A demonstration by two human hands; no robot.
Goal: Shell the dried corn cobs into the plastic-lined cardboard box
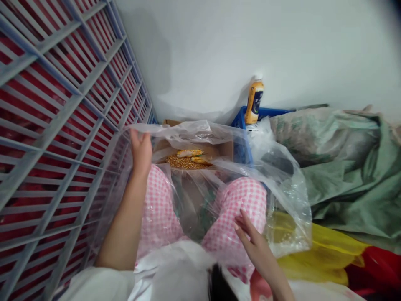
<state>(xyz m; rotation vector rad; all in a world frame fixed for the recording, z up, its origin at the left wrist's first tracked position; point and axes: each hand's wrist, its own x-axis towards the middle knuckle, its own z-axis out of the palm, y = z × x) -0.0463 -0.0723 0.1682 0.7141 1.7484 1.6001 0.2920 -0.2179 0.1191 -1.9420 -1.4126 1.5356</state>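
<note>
A large sheet of clear plastic (291,200) spreads over my knees, which are in pink checked cloth. My left hand (141,150) is raised at its far left edge, with the fingers closed on the plastic; the fingertips are partly hidden by it. Above my right thigh, my right hand (250,234) is open and holds nothing, its fingers apart. Beyond my knees stands a cardboard box (224,150), seen partly through the plastic. Inside it lie loose corn kernels (184,163) and corn cobs (189,153).
A tall slatted plastic crate (75,100) with red contents walls off the left side. A blue basket (241,121) holding a yellow bottle (254,100) stands by the white wall (203,54). Green-grey sacks (341,171) and yellow mesh cloth (328,246) lie at the right.
</note>
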